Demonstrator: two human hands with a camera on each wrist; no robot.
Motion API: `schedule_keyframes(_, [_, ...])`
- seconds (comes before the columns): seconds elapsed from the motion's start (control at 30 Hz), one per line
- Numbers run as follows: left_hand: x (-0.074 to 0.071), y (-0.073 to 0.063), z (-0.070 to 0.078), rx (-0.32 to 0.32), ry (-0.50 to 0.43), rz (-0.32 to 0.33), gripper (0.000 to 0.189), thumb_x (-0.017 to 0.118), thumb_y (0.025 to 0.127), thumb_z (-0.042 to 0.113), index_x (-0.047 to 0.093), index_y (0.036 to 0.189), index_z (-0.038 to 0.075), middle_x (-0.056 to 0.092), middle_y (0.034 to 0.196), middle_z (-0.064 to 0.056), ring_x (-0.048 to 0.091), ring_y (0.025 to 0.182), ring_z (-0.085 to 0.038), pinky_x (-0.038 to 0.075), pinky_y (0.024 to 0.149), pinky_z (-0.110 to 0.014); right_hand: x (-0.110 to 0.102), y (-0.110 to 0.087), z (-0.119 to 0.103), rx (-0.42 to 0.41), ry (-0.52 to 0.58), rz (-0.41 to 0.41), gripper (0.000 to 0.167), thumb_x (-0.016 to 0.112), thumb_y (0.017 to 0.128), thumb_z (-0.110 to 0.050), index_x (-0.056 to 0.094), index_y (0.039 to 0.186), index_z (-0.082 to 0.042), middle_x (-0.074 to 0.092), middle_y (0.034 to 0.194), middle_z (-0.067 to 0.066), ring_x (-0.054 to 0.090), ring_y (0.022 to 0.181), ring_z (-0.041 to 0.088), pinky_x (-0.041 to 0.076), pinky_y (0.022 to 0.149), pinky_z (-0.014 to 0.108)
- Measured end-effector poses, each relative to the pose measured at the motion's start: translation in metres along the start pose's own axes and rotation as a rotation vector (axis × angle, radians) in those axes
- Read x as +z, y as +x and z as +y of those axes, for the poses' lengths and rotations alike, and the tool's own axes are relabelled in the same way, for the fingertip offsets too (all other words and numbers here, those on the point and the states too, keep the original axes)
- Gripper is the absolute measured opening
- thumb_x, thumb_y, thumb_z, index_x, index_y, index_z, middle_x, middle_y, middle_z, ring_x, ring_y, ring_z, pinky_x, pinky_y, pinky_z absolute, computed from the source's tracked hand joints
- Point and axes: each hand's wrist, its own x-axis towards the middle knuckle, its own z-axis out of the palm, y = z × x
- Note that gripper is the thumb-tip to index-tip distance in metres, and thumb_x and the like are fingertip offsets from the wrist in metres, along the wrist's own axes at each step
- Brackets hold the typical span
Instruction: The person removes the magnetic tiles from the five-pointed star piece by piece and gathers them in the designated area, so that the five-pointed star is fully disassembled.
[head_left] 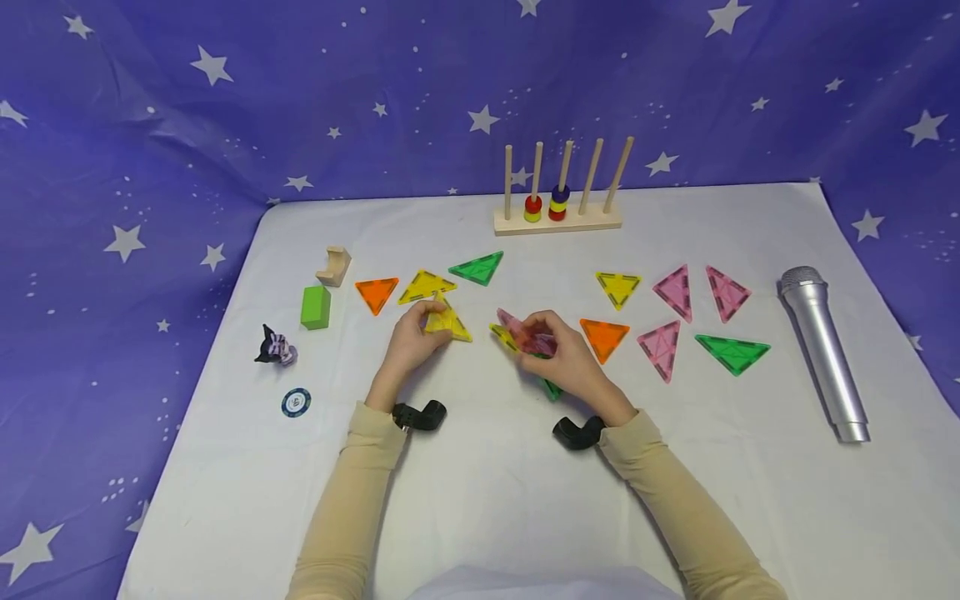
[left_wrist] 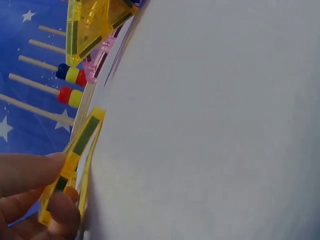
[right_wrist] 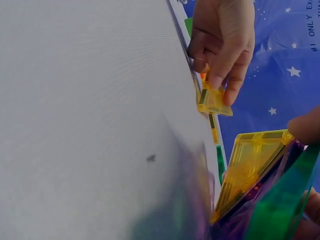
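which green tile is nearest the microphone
The green triangular tile right of the lowest pink tile; another is in the right hand, the third lies farther left.

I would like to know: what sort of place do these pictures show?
Probably a play corner, or a small set arranged for recording; I cannot tell which. The starry backdrop, the coloured tiles and the peg stand suggest it.

Between both sleeves (head_left: pixel 341 500), the near table (head_left: pixel 480 492) is free to pass. Farther, tiles (head_left: pixel 454 325) in the left hand (head_left: pixel 415 333) and the right hand (head_left: pixel 564 354) leave a narrow gap; beyond, the peg rack (head_left: pixel 585 220) stands.
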Motion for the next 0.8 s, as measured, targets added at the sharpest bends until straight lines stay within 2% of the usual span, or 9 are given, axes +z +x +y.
schedule_keyframes(0.1, [0.000, -0.002, 0.001, 0.069, 0.173, 0.007, 0.034, 0.067, 0.080, 0.008, 0.057, 0.113, 0.002, 0.048, 0.124, -0.015, 0.047, 0.103, -0.028, 0.038, 0.086, -0.039, -0.002, -0.001, -0.002, 0.019, -0.019, -0.011, 0.042, 0.071, 0.075, -0.012, 0.050, 0.111, -0.010, 0.056, 0.107, 0.007, 0.053, 0.094, 0.023, 0.041, 0.086, 0.042])
schedule_keyframes(0.2, [0.003, -0.006, 0.003, 0.116, 0.247, 0.032, 0.033, 0.070, 0.079, 0.008, 0.059, 0.109, 0.001, 0.046, 0.122, -0.017, 0.043, 0.113, -0.032, 0.034, 0.093, -0.044, -0.003, -0.003, -0.003, 0.034, -0.038, -0.019, 0.042, 0.071, 0.075, -0.014, 0.050, 0.111, -0.011, 0.056, 0.107, 0.007, 0.052, 0.093, 0.023, 0.040, 0.085, 0.042])
schedule_keyframes(0.27, [0.005, -0.008, 0.005, 0.134, 0.260, 0.053, 0.033, 0.070, 0.079, 0.010, 0.061, 0.109, 0.002, 0.044, 0.121, -0.016, 0.043, 0.112, -0.031, 0.037, 0.090, -0.043, -0.004, -0.003, -0.003, 0.040, -0.041, -0.021, 0.043, 0.071, 0.075, -0.015, 0.050, 0.111, -0.012, 0.056, 0.107, 0.007, 0.052, 0.093, 0.023, 0.040, 0.086, 0.042])
schedule_keyframes(0.37, [0.009, -0.010, 0.010, 0.184, 0.218, 0.054, 0.032, 0.068, 0.082, 0.015, 0.060, 0.111, 0.004, 0.049, 0.114, -0.015, 0.050, 0.089, -0.027, 0.041, 0.074, -0.037, -0.005, -0.004, -0.002, 0.042, -0.040, -0.021, 0.043, 0.072, 0.075, -0.016, 0.050, 0.112, -0.012, 0.056, 0.108, 0.006, 0.052, 0.095, 0.023, 0.040, 0.086, 0.042])
schedule_keyframes(0.5, [0.020, -0.009, 0.016, 0.245, 0.128, -0.018, 0.030, 0.062, 0.087, 0.019, 0.060, 0.112, 0.003, 0.057, 0.105, -0.013, 0.047, 0.065, -0.020, 0.040, 0.060, -0.031, -0.006, -0.004, -0.001, 0.035, -0.038, -0.016, 0.044, 0.072, 0.075, -0.015, 0.049, 0.112, -0.012, 0.055, 0.109, 0.006, 0.051, 0.097, 0.022, 0.039, 0.088, 0.042])
schedule_keyframes(0.67, [0.037, -0.004, 0.022, 0.207, 0.033, -0.116, 0.027, 0.059, 0.089, 0.022, 0.059, 0.109, 0.004, 0.058, 0.103, -0.010, 0.050, 0.049, -0.020, 0.042, 0.047, -0.030, -0.005, -0.004, -0.001, 0.024, -0.017, -0.028, 0.044, 0.073, 0.075, -0.013, 0.049, 0.112, -0.010, 0.055, 0.109, 0.008, 0.052, 0.096, 0.024, 0.040, 0.087, 0.043])
schedule_keyframes(0.7, [0.040, -0.002, 0.024, 0.201, 0.019, -0.126, 0.026, 0.059, 0.089, 0.022, 0.060, 0.108, 0.005, 0.058, 0.102, -0.009, 0.050, 0.048, -0.021, 0.043, 0.045, -0.031, -0.005, -0.004, -0.001, 0.023, -0.013, -0.032, 0.044, 0.073, 0.075, -0.013, 0.049, 0.113, -0.010, 0.055, 0.109, 0.008, 0.053, 0.096, 0.025, 0.040, 0.086, 0.044])
schedule_keyframes(0.8, [0.047, 0.003, 0.029, 0.217, 0.018, -0.141, 0.024, 0.058, 0.090, 0.024, 0.061, 0.106, 0.007, 0.060, 0.099, -0.007, 0.057, 0.064, -0.019, 0.046, 0.057, -0.030, -0.005, -0.004, -0.001, 0.025, 0.005, -0.042, 0.045, 0.072, 0.075, -0.013, 0.049, 0.113, -0.009, 0.055, 0.110, 0.010, 0.053, 0.095, 0.027, 0.041, 0.084, 0.045])
